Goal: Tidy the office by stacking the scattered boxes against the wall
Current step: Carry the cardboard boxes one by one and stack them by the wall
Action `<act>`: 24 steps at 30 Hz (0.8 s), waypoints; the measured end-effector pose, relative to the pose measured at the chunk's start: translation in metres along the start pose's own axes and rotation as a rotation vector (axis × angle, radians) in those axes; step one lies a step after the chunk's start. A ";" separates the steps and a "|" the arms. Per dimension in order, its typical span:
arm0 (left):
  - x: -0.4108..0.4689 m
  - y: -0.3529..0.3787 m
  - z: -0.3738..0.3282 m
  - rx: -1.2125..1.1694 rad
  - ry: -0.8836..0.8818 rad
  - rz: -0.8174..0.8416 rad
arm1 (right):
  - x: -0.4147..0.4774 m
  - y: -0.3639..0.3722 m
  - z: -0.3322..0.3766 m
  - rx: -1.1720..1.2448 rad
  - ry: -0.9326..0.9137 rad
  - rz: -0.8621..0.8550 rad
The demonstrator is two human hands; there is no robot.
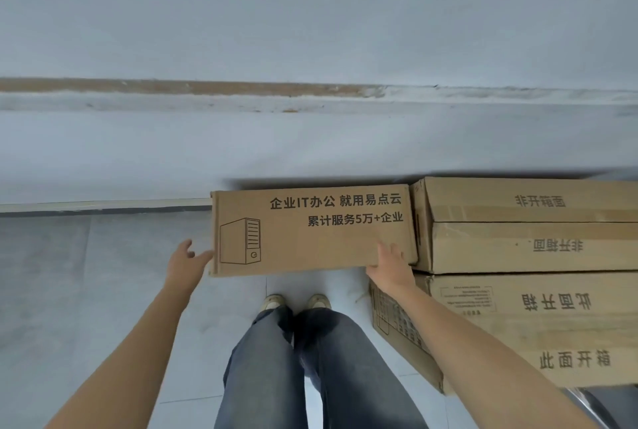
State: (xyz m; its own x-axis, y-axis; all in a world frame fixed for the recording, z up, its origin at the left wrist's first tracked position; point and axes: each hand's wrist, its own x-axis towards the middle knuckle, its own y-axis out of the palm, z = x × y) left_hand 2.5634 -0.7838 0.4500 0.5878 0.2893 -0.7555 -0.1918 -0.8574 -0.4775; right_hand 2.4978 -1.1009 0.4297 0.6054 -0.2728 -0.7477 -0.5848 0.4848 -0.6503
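Now the printed box [310, 231] looks to be up off the floor [103, 290], level, just left of the stack [531, 249] by the wall [310, 31]. Left hand [184, 261] presses on the box's left end with fingers spread; right hand [392, 268] pinches the near right corner, fingers over the top face, thumb hidden underneath. The risk: that flat left hand has no real hold, so a slip drops that end towards the shoes [297, 301]. The right corner sits tight to the stack and could snag it. Whether the far edge touches the wall, what lies under the box, how far the stack runs right — can't tell
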 end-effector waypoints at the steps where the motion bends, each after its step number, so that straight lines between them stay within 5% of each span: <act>1: -0.016 -0.009 0.000 -0.089 -0.019 -0.036 | -0.015 -0.007 0.001 0.095 0.013 -0.005; 8: -0.142 -0.046 -0.012 -0.304 0.032 -0.130 | -0.126 -0.075 -0.001 0.941 0.131 -0.209; 11: -0.173 -0.040 -0.029 -0.330 0.104 -0.063 | -0.160 -0.086 0.003 0.858 0.020 -0.194; 17: -0.193 -0.009 -0.082 -0.118 0.243 0.362 | -0.210 -0.091 0.007 0.602 -0.064 -0.096; 24: -0.190 -0.024 -0.145 0.247 0.525 0.563 | -0.263 -0.073 0.004 1.045 0.247 -0.462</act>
State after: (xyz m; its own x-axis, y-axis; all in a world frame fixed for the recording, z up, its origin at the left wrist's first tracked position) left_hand 2.5710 -0.8796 0.6702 0.6318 -0.4484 -0.6323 -0.7013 -0.6782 -0.2197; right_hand 2.3840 -1.0610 0.6746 0.4560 -0.7000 -0.5496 0.4615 0.7140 -0.5264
